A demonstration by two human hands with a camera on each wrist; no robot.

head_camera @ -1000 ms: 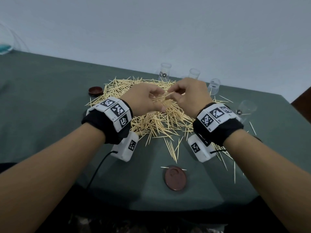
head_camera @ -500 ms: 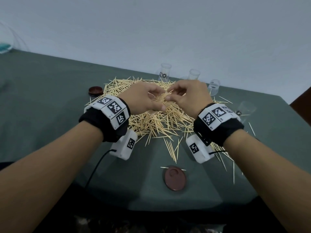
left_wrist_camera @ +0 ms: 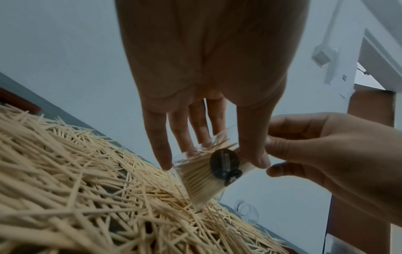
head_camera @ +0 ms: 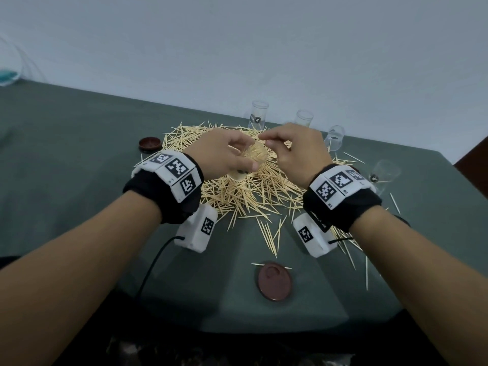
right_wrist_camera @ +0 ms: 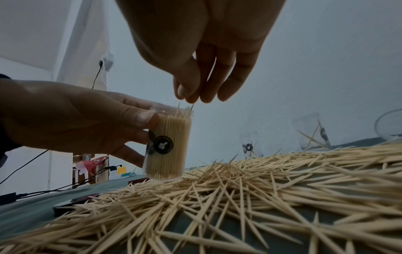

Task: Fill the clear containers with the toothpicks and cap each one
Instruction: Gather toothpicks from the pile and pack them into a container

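Pinching a toothpick (right_wrist_camera: 192, 106), the right hand (head_camera: 295, 151) sits just above the container (right_wrist_camera: 166, 146) the left hand (head_camera: 221, 154) wraps. It looks light, slick and tippy on the pile (head_camera: 248, 191), so I'd grip mid-wall.

My hands (head_camera: 224, 157) (head_camera: 295, 151) are crowding the packed container's (right_wrist_camera: 167, 146) mouth. Loose toothpicks (head_camera: 245, 191) are covering the table's (head_camera: 66, 159) middle. Empty containers (head_camera: 258, 114) are lining the far right edge; a brown cap (head_camera: 274, 281) is sitting near, another (head_camera: 150, 143) left. Bare cloth is lying open far left.
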